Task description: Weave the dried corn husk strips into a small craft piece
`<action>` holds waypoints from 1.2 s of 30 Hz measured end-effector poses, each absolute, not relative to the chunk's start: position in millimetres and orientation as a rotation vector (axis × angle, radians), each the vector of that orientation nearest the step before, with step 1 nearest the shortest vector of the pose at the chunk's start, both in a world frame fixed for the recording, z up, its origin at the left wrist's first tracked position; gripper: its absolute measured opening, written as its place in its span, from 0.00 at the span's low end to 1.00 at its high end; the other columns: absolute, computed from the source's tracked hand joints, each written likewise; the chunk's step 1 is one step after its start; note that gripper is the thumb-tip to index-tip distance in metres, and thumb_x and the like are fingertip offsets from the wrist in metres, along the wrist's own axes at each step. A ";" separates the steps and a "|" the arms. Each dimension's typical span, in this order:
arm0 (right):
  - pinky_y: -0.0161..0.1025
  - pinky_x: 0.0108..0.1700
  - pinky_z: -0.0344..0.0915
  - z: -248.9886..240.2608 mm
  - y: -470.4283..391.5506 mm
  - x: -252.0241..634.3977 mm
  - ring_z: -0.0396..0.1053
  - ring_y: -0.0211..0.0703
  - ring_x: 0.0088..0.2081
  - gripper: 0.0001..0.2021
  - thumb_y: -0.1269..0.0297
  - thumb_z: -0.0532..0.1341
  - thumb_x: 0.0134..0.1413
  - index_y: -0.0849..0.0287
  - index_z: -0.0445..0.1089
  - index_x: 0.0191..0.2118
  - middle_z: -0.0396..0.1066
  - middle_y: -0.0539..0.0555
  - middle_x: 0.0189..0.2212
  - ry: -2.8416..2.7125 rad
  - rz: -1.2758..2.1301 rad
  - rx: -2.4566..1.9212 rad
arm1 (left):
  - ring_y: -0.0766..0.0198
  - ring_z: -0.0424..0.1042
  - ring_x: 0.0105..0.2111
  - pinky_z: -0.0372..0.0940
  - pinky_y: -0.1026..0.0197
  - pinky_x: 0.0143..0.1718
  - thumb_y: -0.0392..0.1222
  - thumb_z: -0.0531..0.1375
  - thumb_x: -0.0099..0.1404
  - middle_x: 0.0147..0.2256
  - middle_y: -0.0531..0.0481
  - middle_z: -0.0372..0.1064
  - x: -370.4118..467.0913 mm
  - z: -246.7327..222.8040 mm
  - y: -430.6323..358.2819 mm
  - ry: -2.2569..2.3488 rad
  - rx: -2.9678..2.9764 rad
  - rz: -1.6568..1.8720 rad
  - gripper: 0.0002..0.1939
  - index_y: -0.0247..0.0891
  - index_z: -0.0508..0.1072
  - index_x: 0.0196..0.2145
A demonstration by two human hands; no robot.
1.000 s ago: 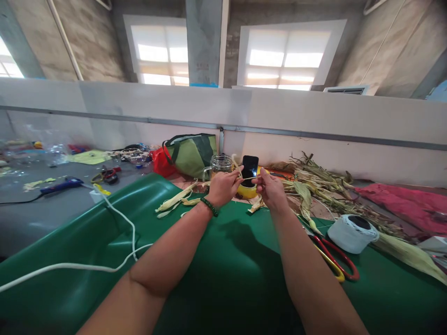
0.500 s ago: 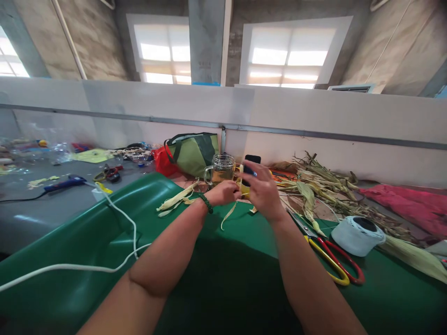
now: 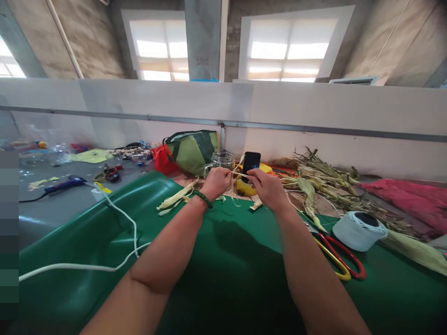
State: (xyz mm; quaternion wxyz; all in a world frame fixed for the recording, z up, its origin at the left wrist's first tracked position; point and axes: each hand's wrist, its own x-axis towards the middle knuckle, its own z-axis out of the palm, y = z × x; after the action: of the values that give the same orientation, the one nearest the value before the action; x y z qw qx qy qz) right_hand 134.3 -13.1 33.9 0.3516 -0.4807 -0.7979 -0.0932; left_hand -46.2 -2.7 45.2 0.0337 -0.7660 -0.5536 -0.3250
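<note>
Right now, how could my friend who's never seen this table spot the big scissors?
Find the shiny green sheet and look at its right side. Between the right forearm and a pale spool lie the scissors. One handle is red, the other yellow, unlike that spool and the dry husks nearby.

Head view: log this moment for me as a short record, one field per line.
Left hand: closed on one end of a pale strip
Right hand: pinching its other end
Strip: stretched between the hands
Behind the hands: glass mug, propped phone
Right side: scissors, white roll, dried husks
Surface below the hands: green sheet
</note>
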 end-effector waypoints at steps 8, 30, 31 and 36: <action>0.38 0.37 0.67 32.0 -15.2 134.6 0.74 0.43 0.32 0.13 0.62 0.54 0.60 0.57 0.75 0.44 0.77 0.56 0.31 -1.874 -0.160 -0.971 | 0.67 0.65 0.24 0.56 0.64 0.31 0.39 0.52 0.65 0.24 0.46 0.73 -48.4 47.9 -1.5 -1.738 -2.352 -1.130 0.17 0.31 0.77 0.25; 0.38 0.33 0.62 33.3 -11.1 146.3 0.74 0.46 0.31 0.07 0.65 0.57 0.56 0.58 0.73 0.34 0.77 0.56 0.29 -2.133 -0.269 -1.233 | 0.61 0.74 0.40 0.65 0.61 0.46 0.37 0.53 0.65 0.37 0.44 0.76 -55.6 41.5 8.4 -1.671 -2.268 -0.961 0.13 0.37 0.78 0.38; 0.38 0.33 0.62 34.5 -11.6 146.7 0.75 0.46 0.31 0.08 0.66 0.56 0.56 0.58 0.72 0.37 0.77 0.56 0.29 -2.103 -0.277 -1.258 | 0.61 0.74 0.40 0.65 0.62 0.46 0.37 0.53 0.65 0.37 0.44 0.77 -55.5 41.3 8.5 -1.667 -2.273 -0.961 0.13 0.37 0.78 0.38; 0.37 0.32 0.65 38.9 -14.6 147.2 0.75 0.43 0.28 0.10 0.66 0.55 0.57 0.59 0.66 0.44 0.77 0.54 0.27 -1.928 0.017 -1.170 | 0.62 0.74 0.39 0.65 0.62 0.45 0.38 0.54 0.65 0.36 0.45 0.77 -55.2 41.3 8.1 -1.649 -2.318 -0.966 0.13 0.38 0.79 0.38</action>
State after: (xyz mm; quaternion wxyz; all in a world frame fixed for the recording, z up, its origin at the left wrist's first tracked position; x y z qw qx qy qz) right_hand 147.2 -14.6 38.9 0.4289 -0.4685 -0.7723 0.0067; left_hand -55.2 8.1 41.3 0.0686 -0.7697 -0.5475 -0.3209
